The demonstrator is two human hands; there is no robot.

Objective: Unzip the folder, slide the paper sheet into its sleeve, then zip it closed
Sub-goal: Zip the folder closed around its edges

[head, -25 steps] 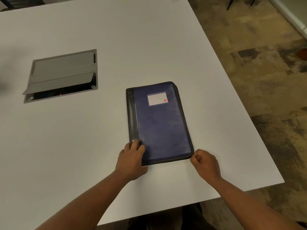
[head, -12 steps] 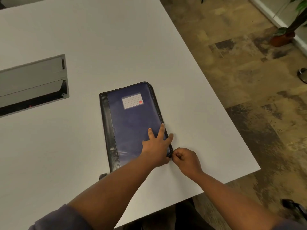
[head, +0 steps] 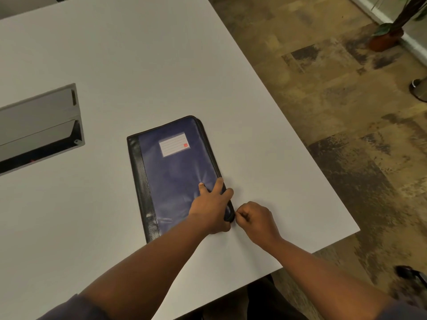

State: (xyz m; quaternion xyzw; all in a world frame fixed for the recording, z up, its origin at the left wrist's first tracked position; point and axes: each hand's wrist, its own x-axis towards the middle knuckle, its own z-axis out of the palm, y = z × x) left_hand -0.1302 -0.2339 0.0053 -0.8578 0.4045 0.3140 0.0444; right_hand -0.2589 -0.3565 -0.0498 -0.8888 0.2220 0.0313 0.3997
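While the navy folder (head: 175,174) with its black spine lies closed on the white table (head: 115,54), the left hand (head: 211,210) presses it, fingers spread; the right hand (head: 253,217) pinches at its near corner, zipper pull hidden.

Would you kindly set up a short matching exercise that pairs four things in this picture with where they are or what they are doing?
Things:
1. left hand
2. right hand
3. label
4. potted plant

Places or states:
A. on the floor by the far wall
B. on the folder's cover, toward its far end
C. fingers curled, at the folder's near right corner
D. pressing down on the blue cover

Pairs: 1-D, 2-C, 3-B, 4-A
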